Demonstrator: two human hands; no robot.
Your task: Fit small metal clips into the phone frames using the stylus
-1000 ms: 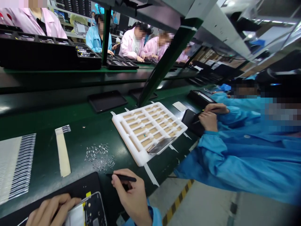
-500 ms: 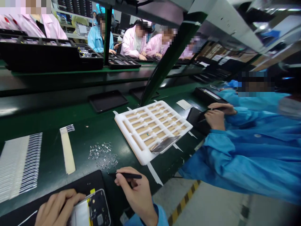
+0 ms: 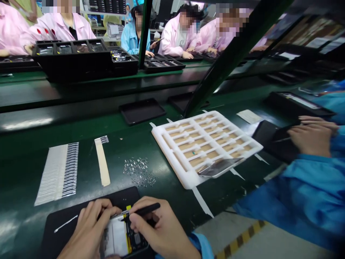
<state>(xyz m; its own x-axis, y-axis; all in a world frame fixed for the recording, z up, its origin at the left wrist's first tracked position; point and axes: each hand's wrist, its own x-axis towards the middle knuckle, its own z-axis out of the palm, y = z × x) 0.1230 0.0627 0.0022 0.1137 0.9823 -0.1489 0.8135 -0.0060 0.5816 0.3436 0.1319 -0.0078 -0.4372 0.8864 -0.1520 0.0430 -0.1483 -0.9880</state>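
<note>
An opened phone with a white battery lies on a black mat at the near edge of the green bench. My left hand curls over the phone's left side and holds it. My right hand pinches black tweezers, whose tip sits at the phone's top edge. A scatter of tiny metal parts lies just beyond the mat.
A white foam tray with a glossy piece at its corner stands to the right. Strips of tape and a beige strip lie at left. A neighbour in blue works at right. Black trays line the far belt.
The view has swung left and down. My right hand brought the tweezers from beside the metal parts onto the phone's top edge. My left hand shifted further over the phone.
</note>
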